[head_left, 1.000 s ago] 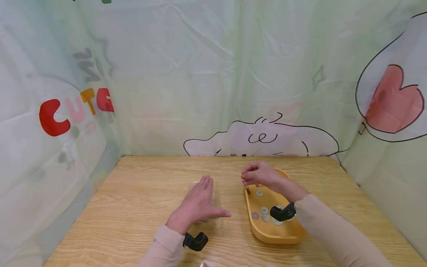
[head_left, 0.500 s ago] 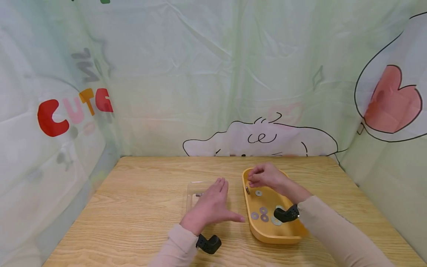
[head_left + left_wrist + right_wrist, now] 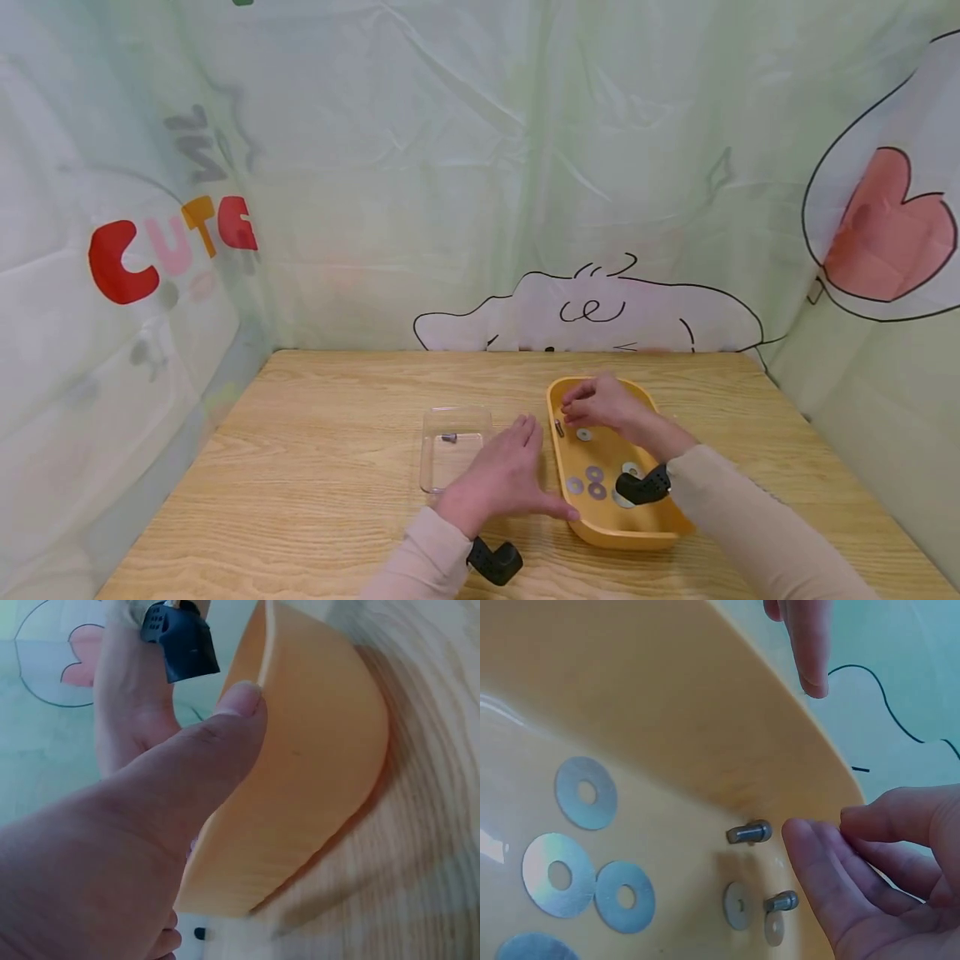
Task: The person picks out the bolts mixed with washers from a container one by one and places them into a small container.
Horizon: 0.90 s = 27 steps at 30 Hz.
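My left hand (image 3: 502, 471) stands at the left side of the yellow tray (image 3: 630, 540), its fingers straight and its thumb touching the tray's rim, as the left wrist view shows. Inside the tray's far left end, my right hand (image 3: 611, 408) reaches down with bent fingers. Close to its fingertips (image 3: 799, 829) lie two short metal screws, one (image 3: 750, 832) by the wall and the other (image 3: 782, 901) beside small washers (image 3: 737, 905). A gap shows between thumb and fingers, with nothing held there. Larger flat washers (image 3: 586, 793) lie farther along the tray floor.
Left of the tray stands a small clear plastic box (image 3: 429, 450) with a screw (image 3: 449, 437) in it; the left hand overlaps its near right corner in the head view. Wooden table (image 3: 315, 467) surrounds both containers. A printed curtain (image 3: 390, 208) hangs behind.
The left hand has moved right from over the clear box to the tray's rim, uncovering the box and its screw. The right hand has come slightly right and lower into the tray.
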Tool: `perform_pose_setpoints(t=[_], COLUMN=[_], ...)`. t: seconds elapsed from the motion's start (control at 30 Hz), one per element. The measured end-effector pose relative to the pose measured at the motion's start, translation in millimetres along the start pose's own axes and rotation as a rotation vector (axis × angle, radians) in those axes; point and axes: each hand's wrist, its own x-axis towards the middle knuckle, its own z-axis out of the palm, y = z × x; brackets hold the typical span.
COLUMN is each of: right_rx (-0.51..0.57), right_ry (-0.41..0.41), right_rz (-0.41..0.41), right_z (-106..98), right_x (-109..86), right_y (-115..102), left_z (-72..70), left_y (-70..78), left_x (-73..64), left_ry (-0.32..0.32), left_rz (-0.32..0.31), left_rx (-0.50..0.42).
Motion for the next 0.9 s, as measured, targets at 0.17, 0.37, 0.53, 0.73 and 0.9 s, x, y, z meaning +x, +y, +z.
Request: perform_pose_setpoints(t=[0.17, 0.37, 0.53, 0.73, 0.9], right_rx=[-0.011, -0.059, -0.083, -0.081, -0.085], right_ry=[0.035, 0.079, 0.077, 0.087, 0.074], right_rz=[0.045, 0.11, 0.13, 0.13, 0.115], right_z=[2, 6, 11, 14, 17], right_x=[3.1, 6.9, 6.4, 6.9, 9.1], right_y=[6, 13, 16, 16, 16], left_z=[4.6, 5.2, 7.3, 8.3, 9.1], left_y=[2.8, 4.8, 5.4, 6.6, 8.6], left_x=[1.0, 0.9, 0.6, 1.9, 2.5], left_ry=[-0.005, 0.008, 0.048, 0.041, 0.015], left_rz=[0.034, 0.082, 0.132, 0.12, 0.102], left_rx=[0.017, -0.03, -0.009, -0.016, 0.003])
